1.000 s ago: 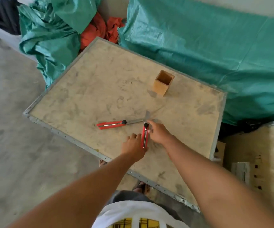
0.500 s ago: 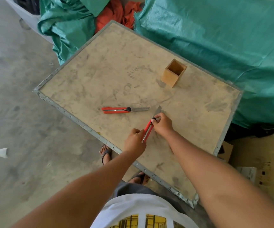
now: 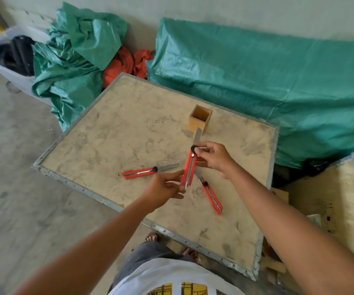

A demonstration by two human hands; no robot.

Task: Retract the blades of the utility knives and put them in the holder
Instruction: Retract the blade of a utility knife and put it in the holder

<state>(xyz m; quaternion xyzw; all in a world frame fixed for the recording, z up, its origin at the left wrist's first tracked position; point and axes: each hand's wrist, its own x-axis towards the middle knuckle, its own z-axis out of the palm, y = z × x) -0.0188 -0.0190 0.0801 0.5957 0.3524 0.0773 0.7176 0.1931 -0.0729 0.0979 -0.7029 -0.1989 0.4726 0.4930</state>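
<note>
I hold a red utility knife above the table, its blade still out and pointing toward the wooden holder. My left hand grips the knife's rear end. My right hand pinches the black slider knob near the blade end. A second red knife lies flat to the left with its blade extended to the right. A third red knife lies on the table below my right hand, blade out toward the upper left. The holder stands upright and looks empty.
The wooden table has a metal rim. Green tarps lie behind it and to the right, another bundle at the left with orange cloth. A wooden crate stands at the right. My sandalled feet are by the near edge.
Both hands have lifted the knife off the table and turned it upright toward the holder. A third knife now shows on the table where my hands were.
</note>
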